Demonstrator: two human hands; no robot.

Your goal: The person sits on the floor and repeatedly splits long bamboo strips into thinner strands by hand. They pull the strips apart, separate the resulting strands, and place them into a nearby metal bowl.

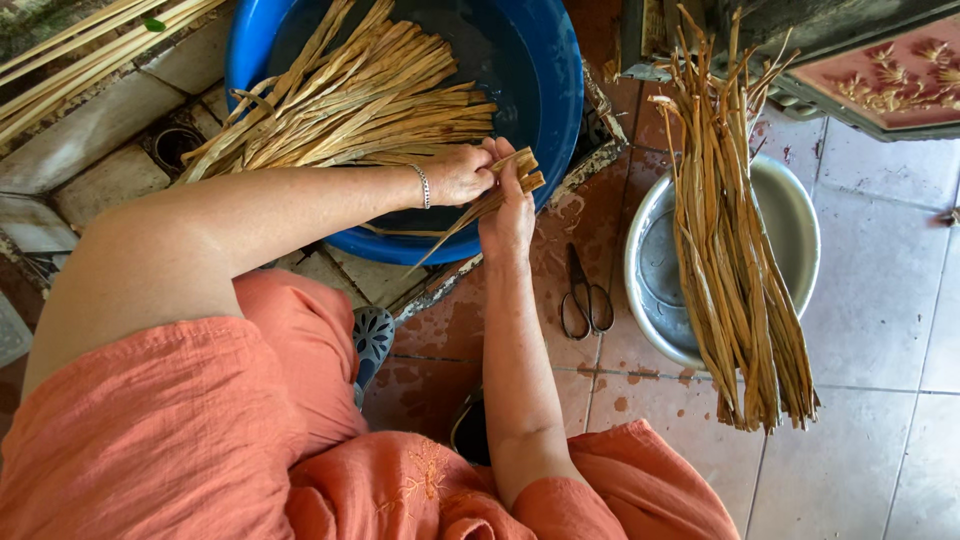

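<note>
Gripping: fingers (500, 152) of both hands closed on a small bunch of tan strips (497, 190), over the near rim of the blue basin.
Left hand (458, 175): wrapped round the bunch from nine o'clock, bracelet (424, 186) at the wrist.
Right hand (508, 215): clasping the same bunch from six o'clock, touching the left hand.
Bunch ends: cut tips at one o'clock, loose tails trailing to seven o'clock.
Blue basin (560, 60): at twelve o'clock, holding water and a soaking heap of strips (350, 100).
Scissors (583, 295): on the wet tiled floor (880, 300), just at four o'clock of the right hand.
Metal bowl (790, 215): at three o'clock, with a long bundle of strips (735, 260) lying across it.
</note>
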